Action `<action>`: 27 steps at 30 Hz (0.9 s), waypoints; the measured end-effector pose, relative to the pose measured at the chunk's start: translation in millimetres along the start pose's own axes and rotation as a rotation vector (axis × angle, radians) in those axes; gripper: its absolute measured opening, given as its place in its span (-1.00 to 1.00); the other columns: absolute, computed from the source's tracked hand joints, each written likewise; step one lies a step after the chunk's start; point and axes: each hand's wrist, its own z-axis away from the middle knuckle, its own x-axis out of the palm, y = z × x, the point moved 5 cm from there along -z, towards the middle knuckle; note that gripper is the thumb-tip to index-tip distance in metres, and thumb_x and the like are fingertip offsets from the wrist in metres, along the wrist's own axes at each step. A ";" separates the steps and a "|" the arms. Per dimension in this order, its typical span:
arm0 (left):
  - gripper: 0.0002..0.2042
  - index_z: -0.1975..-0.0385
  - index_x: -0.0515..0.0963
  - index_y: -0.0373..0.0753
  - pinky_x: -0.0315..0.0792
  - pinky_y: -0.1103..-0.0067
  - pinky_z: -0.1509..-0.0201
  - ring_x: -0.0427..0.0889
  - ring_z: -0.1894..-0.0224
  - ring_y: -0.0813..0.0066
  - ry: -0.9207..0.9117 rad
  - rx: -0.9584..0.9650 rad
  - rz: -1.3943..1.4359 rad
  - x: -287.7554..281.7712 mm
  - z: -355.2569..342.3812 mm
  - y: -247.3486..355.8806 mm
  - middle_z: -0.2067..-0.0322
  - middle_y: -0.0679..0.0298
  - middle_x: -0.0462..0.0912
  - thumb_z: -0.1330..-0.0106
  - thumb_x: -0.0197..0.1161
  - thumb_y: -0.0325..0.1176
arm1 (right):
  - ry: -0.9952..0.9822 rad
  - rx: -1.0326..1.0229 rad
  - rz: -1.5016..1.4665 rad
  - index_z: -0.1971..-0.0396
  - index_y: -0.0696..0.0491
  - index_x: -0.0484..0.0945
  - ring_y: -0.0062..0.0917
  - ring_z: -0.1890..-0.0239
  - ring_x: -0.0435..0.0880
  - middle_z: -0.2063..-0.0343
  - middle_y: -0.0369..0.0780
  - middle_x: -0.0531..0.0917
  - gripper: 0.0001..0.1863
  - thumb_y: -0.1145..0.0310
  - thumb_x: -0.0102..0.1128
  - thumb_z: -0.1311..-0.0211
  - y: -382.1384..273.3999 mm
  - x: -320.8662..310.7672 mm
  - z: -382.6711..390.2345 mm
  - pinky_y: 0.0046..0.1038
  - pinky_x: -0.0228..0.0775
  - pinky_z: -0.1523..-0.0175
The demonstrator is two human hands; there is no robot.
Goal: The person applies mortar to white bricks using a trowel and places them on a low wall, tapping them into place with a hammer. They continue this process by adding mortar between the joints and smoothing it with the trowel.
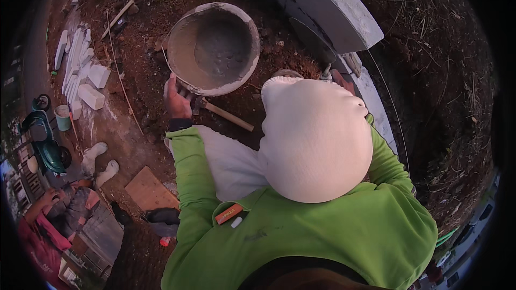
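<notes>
My left hand (179,99) has its fingers curled at the near left rim of a round bucket (254,48), which holds wet grey mortar (220,48). Just right of that hand, a hammer (228,115) with a wooden handle lies on the soil. My right hand (344,81) shows only in part beyond a large pale cloth-covered form (317,139) that looks like my raised knee. It is closed on a trowel (317,43), whose dark blade lies beside the pale block wall (344,11). The knee hides most of the right wrist.
White block pieces (91,96) lie in a pile on the left, near a green pail (63,117). A seated person (54,209) in white boots is at lower left, near a parked scooter (45,139). A taut string (389,94) runs along the wall; a brown board (150,188) lies nearby.
</notes>
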 end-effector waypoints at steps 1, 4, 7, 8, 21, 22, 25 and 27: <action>-0.51 -0.24 0.44 -0.14 0.46 0.19 -0.18 0.54 -0.14 0.23 0.019 0.019 -0.071 -1.5 -6.7 16.3 -0.16 0.22 0.53 -0.43 0.28 -0.03 | -0.015 -0.058 -0.057 0.14 0.16 0.49 -0.20 0.34 0.72 0.51 -0.08 0.66 -0.68 0.25 0.32 -0.29 -17.7 8.9 -12.7 -0.32 0.51 0.21; -0.39 -0.39 0.32 -0.17 0.40 0.24 -0.28 0.52 -0.19 0.22 -0.009 0.048 -0.247 3.1 -31.9 55.1 -0.19 0.12 0.51 -0.45 0.24 0.01 | 0.010 -0.139 -0.215 0.25 0.15 0.48 -0.57 0.42 0.63 0.55 -0.26 0.62 -0.74 0.28 0.32 -0.38 -47.9 29.5 -33.3 -0.47 0.46 0.31; -0.43 -0.34 0.38 -0.19 0.42 0.29 -0.27 0.53 -0.19 0.24 0.025 0.052 -0.414 6.9 -57.2 81.8 -0.20 0.11 0.51 -0.45 0.25 -0.02 | -0.039 -0.145 -0.181 0.31 0.14 0.46 -0.73 0.49 0.55 0.58 -0.32 0.59 -0.75 0.31 0.33 -0.41 -72.8 36.6 -49.4 -0.54 0.40 0.39; -0.47 -0.28 0.44 -0.21 0.43 0.36 -0.19 0.55 -0.11 0.32 0.010 0.065 -0.425 9.6 -65.2 85.1 -0.13 0.15 0.55 -0.45 0.26 -0.03 | -0.070 -0.128 -0.122 0.32 0.14 0.45 -0.75 0.51 0.52 0.59 -0.32 0.58 -0.75 0.33 0.33 -0.41 -78.5 39.1 -51.9 -0.56 0.38 0.41; -0.66 0.21 0.57 -0.32 0.27 0.65 0.42 0.32 0.54 0.69 -0.208 0.207 -0.293 123.2 45.8 121.3 0.61 0.43 0.34 -0.61 0.09 -0.13 | -0.136 0.054 0.109 0.29 0.17 0.46 -0.40 0.59 0.49 0.55 -0.06 0.60 -0.63 0.18 0.41 -0.34 -106.1 11.9 -39.2 -0.36 0.39 0.42; -0.66 0.23 0.57 -0.32 0.26 0.65 0.41 0.32 0.53 0.70 -0.225 0.160 -0.289 125.9 55.7 120.7 0.61 0.43 0.34 -0.61 0.09 -0.12 | -0.103 0.034 0.096 0.29 0.16 0.46 -0.40 0.59 0.50 0.54 -0.06 0.61 -0.62 0.18 0.42 -0.33 -116.2 4.3 -29.3 -0.36 0.39 0.42; -0.64 0.32 0.57 -0.29 0.21 0.67 0.39 0.33 0.51 0.72 -0.311 0.051 -0.300 147.1 87.0 118.1 0.61 0.47 0.35 -0.58 0.13 -0.08 | -0.096 0.088 0.271 0.20 0.13 0.50 -0.25 0.52 0.67 0.49 -0.08 0.67 -0.62 0.20 0.48 -0.26 -115.2 -29.5 23.9 -0.34 0.49 0.37; -0.65 0.35 0.57 -0.28 0.21 0.67 0.36 0.34 0.49 0.73 -0.326 0.086 -0.391 153.6 100.7 107.6 0.61 0.47 0.37 -0.55 0.17 -0.10 | -0.054 0.102 0.326 0.14 0.12 0.51 -0.10 0.41 0.74 0.46 -0.06 0.71 -0.61 0.25 0.50 -0.21 -112.6 -54.8 69.0 -0.29 0.56 0.32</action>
